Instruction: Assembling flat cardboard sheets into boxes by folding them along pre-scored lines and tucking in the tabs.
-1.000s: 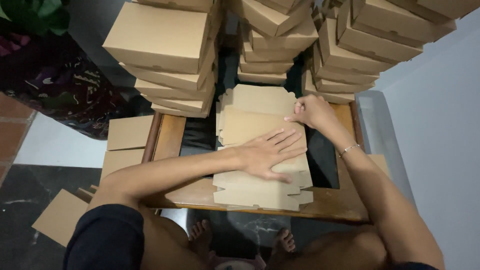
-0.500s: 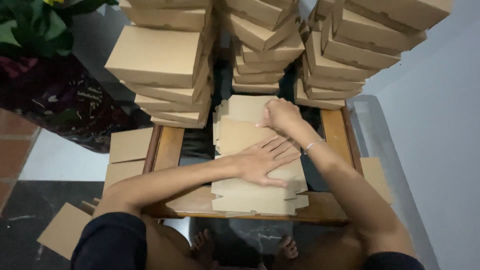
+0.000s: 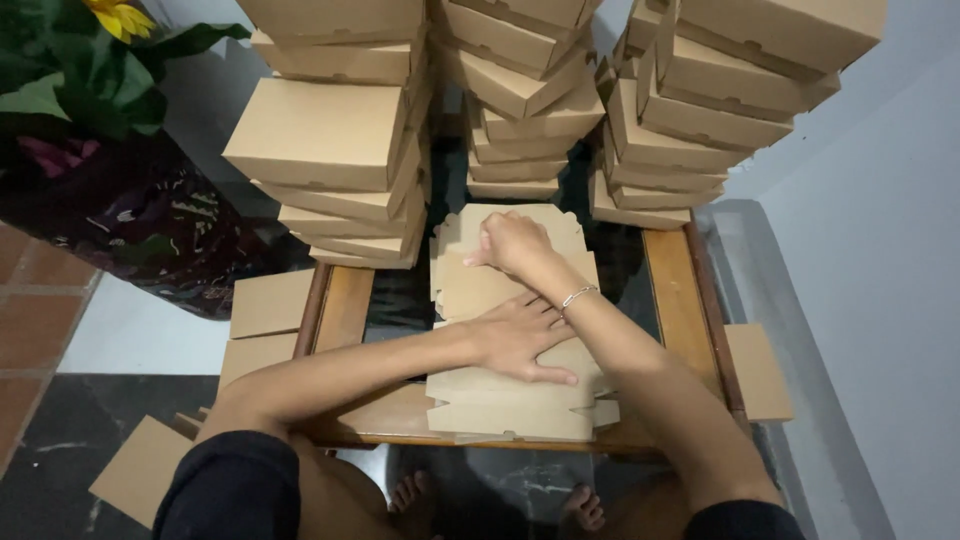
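Three tall stacks of folded boxes (image 3: 330,150) done beyond the hands. Under the flat, open left hand (image 3: 520,340): pile of flat cardboard blanks (image 3: 510,405), still unfolded. Right hand (image 3: 512,243) curled, gripping the top blank's far edge.

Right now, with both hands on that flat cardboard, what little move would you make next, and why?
Probably fold up the far flap. The right hand already grips the far end of the flat box blank, while the left hand presses flat on its middle, pinning it to the pile of blanks. Finished boxes stand stacked behind.
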